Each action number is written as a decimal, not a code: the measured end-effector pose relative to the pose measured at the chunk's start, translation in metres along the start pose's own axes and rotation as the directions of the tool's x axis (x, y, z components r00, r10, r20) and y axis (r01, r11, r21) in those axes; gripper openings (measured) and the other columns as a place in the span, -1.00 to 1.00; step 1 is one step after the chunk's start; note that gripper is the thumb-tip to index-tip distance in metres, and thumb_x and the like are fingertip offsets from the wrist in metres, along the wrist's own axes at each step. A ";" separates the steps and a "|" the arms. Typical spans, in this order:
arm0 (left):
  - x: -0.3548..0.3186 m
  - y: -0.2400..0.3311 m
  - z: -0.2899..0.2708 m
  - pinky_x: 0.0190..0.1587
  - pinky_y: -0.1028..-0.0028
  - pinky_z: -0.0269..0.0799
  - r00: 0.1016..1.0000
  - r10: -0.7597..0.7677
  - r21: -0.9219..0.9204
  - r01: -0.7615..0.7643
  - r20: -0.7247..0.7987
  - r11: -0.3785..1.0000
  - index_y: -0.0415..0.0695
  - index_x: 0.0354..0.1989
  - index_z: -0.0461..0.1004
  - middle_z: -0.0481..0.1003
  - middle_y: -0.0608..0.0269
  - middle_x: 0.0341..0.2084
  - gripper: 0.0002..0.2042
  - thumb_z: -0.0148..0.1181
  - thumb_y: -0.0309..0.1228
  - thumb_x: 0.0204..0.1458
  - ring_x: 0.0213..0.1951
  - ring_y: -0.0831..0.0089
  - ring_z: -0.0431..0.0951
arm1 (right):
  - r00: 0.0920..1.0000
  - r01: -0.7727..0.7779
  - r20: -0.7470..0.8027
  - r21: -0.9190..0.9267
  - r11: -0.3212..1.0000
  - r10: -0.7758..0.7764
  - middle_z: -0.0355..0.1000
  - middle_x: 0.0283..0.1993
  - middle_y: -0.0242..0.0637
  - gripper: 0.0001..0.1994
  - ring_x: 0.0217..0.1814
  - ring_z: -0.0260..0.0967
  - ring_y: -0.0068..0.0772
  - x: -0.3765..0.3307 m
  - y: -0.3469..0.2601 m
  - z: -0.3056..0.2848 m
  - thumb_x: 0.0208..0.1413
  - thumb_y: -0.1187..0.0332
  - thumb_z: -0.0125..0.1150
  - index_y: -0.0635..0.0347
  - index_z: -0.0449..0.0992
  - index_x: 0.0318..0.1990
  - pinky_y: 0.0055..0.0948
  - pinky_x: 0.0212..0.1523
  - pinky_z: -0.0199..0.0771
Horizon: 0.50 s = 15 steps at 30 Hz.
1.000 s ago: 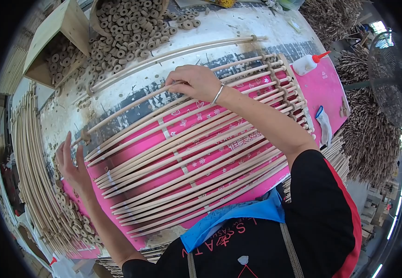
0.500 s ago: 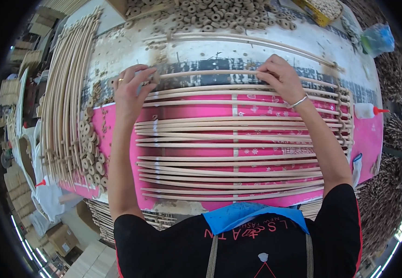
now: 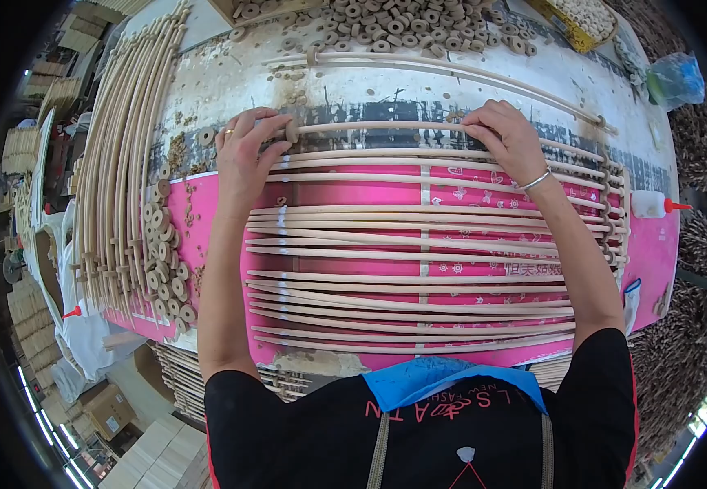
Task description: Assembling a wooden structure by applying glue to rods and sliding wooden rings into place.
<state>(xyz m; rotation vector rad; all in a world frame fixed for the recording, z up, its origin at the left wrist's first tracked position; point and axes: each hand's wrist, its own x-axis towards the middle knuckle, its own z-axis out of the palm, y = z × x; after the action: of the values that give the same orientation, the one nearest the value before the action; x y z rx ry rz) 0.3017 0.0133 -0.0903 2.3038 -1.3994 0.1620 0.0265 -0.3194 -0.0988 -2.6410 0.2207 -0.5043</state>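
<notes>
Left hand (image 3: 247,148) is pinching a brown ring (image 3: 292,132) at the left end of a pale rod (image 3: 378,126), though the exact contact is hard to tell, while the right hand (image 3: 510,143) is gripping the same rod farther along with thumb and fingertips. That rod is running crosswise over the dark band (image 3: 370,112) of a white table (image 3: 231,90), just beyond other pale rods (image 3: 353,216) lying across a pink sheet (image 3: 655,244). Loose rings (image 3: 402,24) are lying heaped on the far side, and a white bottle (image 3: 647,204) is resting at the right.
</notes>
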 end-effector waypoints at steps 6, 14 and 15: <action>0.003 0.001 0.003 0.25 0.17 0.22 1.000 0.013 -0.020 -0.013 -0.012 1.000 0.10 0.07 0.67 0.55 0.39 0.05 -0.64 0.39 -0.31 0.06 0.16 0.26 0.48 | 1.000 0.025 -0.010 -0.049 0.998 -0.026 0.47 -0.34 -0.32 -0.84 -0.21 0.39 -0.19 -0.001 0.006 0.004 0.26 0.22 0.30 0.07 0.64 -0.19 -0.23 -0.17 0.39; 0.002 0.001 0.003 0.28 0.16 0.21 1.000 -0.009 -0.020 0.009 -0.006 1.000 0.11 0.08 0.67 0.55 0.38 0.05 -0.61 0.42 -0.31 0.02 0.18 0.24 0.48 | 0.992 -0.118 0.047 0.027 0.993 0.116 0.49 -0.26 -0.29 -0.82 -0.17 0.42 -0.22 -0.004 0.001 -0.009 0.14 0.35 0.42 0.18 0.63 -0.15 -0.30 -0.11 0.44; 0.001 0.000 0.001 0.29 0.15 0.21 1.000 -0.013 -0.020 0.012 -0.009 1.000 0.11 0.08 0.66 0.56 0.38 0.05 -0.61 0.43 -0.30 0.01 0.18 0.25 0.48 | 0.989 -0.143 0.043 0.065 0.988 0.140 0.49 -0.26 -0.29 -0.83 -0.17 0.43 -0.25 -0.005 0.000 -0.007 0.15 0.36 0.41 0.20 0.63 -0.15 -0.32 -0.12 0.45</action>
<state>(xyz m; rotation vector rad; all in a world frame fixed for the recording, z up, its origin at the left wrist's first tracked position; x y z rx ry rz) 0.3016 0.0121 -0.0912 2.2922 -1.3756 0.1545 0.0194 -0.3209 -0.0948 -2.5436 0.3695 -0.4070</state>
